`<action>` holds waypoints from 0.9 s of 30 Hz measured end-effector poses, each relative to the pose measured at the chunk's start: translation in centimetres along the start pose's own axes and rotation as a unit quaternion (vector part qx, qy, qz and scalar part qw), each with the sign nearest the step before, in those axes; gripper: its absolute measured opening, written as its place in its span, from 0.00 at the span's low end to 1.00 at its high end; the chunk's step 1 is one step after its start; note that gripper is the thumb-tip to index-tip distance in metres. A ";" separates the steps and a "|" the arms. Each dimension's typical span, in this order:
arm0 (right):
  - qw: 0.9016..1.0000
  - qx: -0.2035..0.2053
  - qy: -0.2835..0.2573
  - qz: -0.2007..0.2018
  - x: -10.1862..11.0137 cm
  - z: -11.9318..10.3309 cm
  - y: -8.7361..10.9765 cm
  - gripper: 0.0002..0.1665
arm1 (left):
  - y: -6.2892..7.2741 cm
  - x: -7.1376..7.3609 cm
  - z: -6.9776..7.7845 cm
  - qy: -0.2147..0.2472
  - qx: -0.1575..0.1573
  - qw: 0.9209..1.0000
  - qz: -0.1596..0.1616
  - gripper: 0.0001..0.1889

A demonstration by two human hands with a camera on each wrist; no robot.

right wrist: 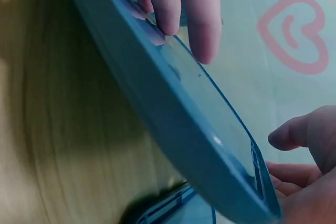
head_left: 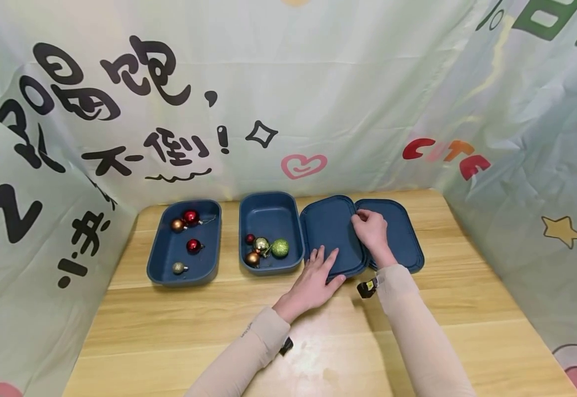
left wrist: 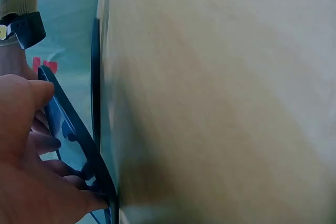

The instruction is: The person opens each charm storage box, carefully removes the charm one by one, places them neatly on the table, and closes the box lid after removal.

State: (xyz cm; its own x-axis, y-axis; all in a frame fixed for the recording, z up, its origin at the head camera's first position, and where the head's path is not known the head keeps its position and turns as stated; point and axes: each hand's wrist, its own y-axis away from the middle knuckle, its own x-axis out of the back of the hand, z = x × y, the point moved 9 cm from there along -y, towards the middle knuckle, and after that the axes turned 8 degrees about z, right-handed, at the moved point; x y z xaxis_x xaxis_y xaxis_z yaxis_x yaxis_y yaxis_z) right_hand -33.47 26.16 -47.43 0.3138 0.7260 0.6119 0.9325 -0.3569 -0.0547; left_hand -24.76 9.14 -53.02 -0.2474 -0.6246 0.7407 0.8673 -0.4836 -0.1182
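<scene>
A dark blue lid point(head_left: 332, 229) with rounded corners lies right of the middle, its right side raised over a second blue lid point(head_left: 404, 237). My left hand point(head_left: 313, 281) rests on its front left part with fingers spread and nearly straight, the thumb by the front rim. At the right rim my right hand point(head_left: 371, 230) has bent fingers and pinches the edge. In the left wrist view the lid point(left wrist: 79, 129) stands at a slant to the table. The right wrist view shows the long side of the lid point(right wrist: 173, 114) close up.
Left of the lids stands a blue box point(head_left: 270, 220) with red, gold, copper and green baubles point(head_left: 280, 248). Farther left, another blue box point(head_left: 161, 253) holds red, copper and gold baubles point(head_left: 191, 218). A printed curtain point(head_left: 357, 99) hangs behind the wooden table point(head_left: 472, 309).
</scene>
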 end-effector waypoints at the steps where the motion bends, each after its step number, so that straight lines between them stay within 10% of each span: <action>1: 1.000 0.004 0.006 0.000 -0.1 0.0 0.0 0.30 | 0.0 0.0 0.0 -0.006 -0.002 1.000 0.001 0.35; 27: 0.991 -0.010 0.115 -0.069 -2.2 1.6 0.5 0.39 | 0.2 -0.8 -0.2 -0.086 0.010 0.996 -0.035 0.32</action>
State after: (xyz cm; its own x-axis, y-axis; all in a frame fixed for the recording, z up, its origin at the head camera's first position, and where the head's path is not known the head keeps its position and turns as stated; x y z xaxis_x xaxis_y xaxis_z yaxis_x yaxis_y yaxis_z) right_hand -33.39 25.33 -50.03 0.1325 0.6157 0.7768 0.9592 -0.2772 0.0560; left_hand -24.52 9.44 -53.83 -0.2318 -0.4747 0.8491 0.8594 -0.5089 -0.0499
